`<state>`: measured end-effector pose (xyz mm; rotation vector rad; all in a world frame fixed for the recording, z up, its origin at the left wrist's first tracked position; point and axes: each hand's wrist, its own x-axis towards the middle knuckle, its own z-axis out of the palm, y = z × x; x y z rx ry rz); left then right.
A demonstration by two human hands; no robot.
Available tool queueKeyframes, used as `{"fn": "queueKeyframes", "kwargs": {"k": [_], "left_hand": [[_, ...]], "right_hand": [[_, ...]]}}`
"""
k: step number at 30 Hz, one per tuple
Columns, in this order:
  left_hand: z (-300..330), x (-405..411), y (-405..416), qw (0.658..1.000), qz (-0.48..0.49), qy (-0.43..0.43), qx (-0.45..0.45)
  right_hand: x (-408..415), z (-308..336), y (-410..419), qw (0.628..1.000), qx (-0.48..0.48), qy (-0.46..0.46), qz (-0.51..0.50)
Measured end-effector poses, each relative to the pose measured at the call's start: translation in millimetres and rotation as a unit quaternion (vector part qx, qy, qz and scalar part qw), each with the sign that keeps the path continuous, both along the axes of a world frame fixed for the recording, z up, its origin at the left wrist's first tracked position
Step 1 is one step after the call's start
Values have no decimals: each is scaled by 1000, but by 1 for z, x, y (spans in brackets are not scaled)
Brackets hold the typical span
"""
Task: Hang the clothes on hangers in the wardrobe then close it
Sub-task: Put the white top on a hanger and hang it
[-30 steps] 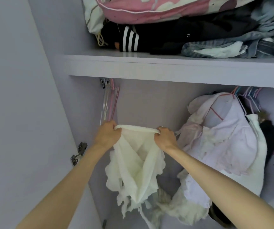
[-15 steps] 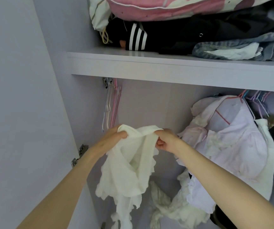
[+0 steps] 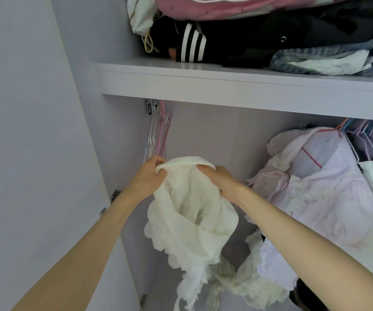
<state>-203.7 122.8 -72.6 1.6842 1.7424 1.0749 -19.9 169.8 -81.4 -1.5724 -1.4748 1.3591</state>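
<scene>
Both hands pinch the cream scalloped-lace fabric garment (image 3: 190, 216) by its top band: left hand (image 3: 150, 176), right hand (image 3: 220, 182). It hangs below them. The empty pink and white wire hangers (image 3: 158, 135) (directly above the left hand) are nearer that hand.

The cream garment (image 3: 194, 212) is soft matt cloth with a scalloped lace edge. The shelf (image 3: 237, 86) looks smooth, slightly glossy laminate. The hinge (image 3: 115, 195) at left is shiny metal.
</scene>
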Motion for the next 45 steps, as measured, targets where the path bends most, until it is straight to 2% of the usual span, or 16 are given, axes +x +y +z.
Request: {"fn": "queueKeyframes", "kwargs": {"k": [3, 6, 8, 11, 13, 21, 23, 26, 28, 29, 30, 33, 35, 38, 43, 45], "left_hand": [[0, 5, -5, 998, -63, -18, -10], [-1, 3, -11, 988, -84, -86, -97], [-3, -3, -14, 984, -87, -78, -132], [-11, -10, -14, 997, -32, 45, -57], [-15, -12, -15, 997, 20, 77, 12], [-16, -23, -20, 990, 63, 93, 90], [-16, -29, -23, 988, 78, 101, 83], [-19, -35, -24, 989, 95, 101, 47], [-24, -37, -26, 990, 102, 98, 19], [-25, -38, -27, 990, 107, 92, 8], [-27, -40, -28, 990, 111, 81, 0], [-24, -48, -28, 989, 131, 60, -14], [-20, -54, -28, 986, 153, 70, -6], [-11, -53, -27, 984, 175, 33, 17], [-2, -52, -24, 967, 179, -183, 4], [1, -54, -23, 963, 176, -203, -1]], "right_hand": [[0, 4, 0, 999, 28, -1, 45], [9, 2, 1, 994, 20, 29, 104], [18, -1, 1, 986, 31, -36, 158], [23, -9, 1, 948, 77, -233, 202], [19, -20, 0, 919, 112, -311, 213], [13, -54, 8, 913, 161, -373, 48], [15, -58, 11, 934, 122, -335, 0], [16, -59, 14, 985, 1, -149, -91], [15, -59, 14, 990, -66, -41, -122], [13, -60, 14, 990, -71, -27, -123], [12, -62, 15, 991, -54, -40, -116], [12, -61, 19, 982, 51, -175, -46], [10, -55, 21, 975, 44, -216, 11], [4, -45, 24, 980, 5, -188, 60], [-27, -34, 29, 986, -46, -110, 115], [-42, -31, 35, 986, -70, -65, 136]]}}
